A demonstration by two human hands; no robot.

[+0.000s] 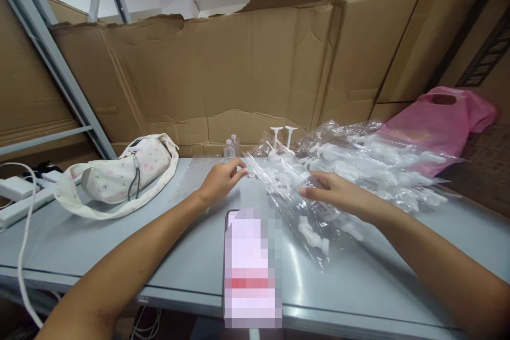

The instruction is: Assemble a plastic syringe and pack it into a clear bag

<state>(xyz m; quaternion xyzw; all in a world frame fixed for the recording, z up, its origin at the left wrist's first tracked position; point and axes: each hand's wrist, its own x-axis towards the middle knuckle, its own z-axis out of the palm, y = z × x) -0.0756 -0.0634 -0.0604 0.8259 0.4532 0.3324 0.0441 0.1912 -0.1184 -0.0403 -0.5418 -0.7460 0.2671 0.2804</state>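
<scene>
In the middle of the table, my left hand (223, 180) has its thumb and fingertips pinched together beside a small white round piece (251, 173). Whether that piece or a bag edge is in the pinch is too small to tell. My right hand (334, 191) closes its thumb and fingers on a clear plastic bag (285, 196) holding white plastic parts. One white part (313, 236) shows through the bag's near end. Two white T-topped pieces (276, 138) stand upright behind the bag. Two small clear bottles (229, 151) stand just behind my left hand.
More clear bags of white parts (382, 159) are heaped at the right, against a pink plastic bag (432, 122). A phone (249, 255) stands at the front middle. At left lie a patterned white bag (127, 172) and a power strip (24, 207). Cardboard (223, 69) walls the back.
</scene>
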